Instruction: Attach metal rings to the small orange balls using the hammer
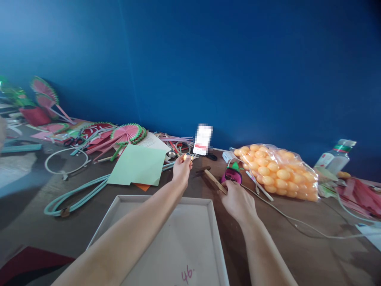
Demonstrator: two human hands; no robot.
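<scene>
Wooden handle (214, 181) in right grip (239, 202), both arms (263, 246) outstretched.

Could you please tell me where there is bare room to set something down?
Bare table lies right of the right forearm, nearer than the white cable. The shallow box shows bare floor between the left forearm and its right wall, beyond the writing. Toward the blue wall, it is crowded: pink fans, green paper, ball bag.

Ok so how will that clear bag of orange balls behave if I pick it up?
The clear bag will probably sag and shift, since thin-looking film wraps separate orange balls. Its shiny surface may feel slippery. Lying broad and low, it probably won't roll.
</scene>
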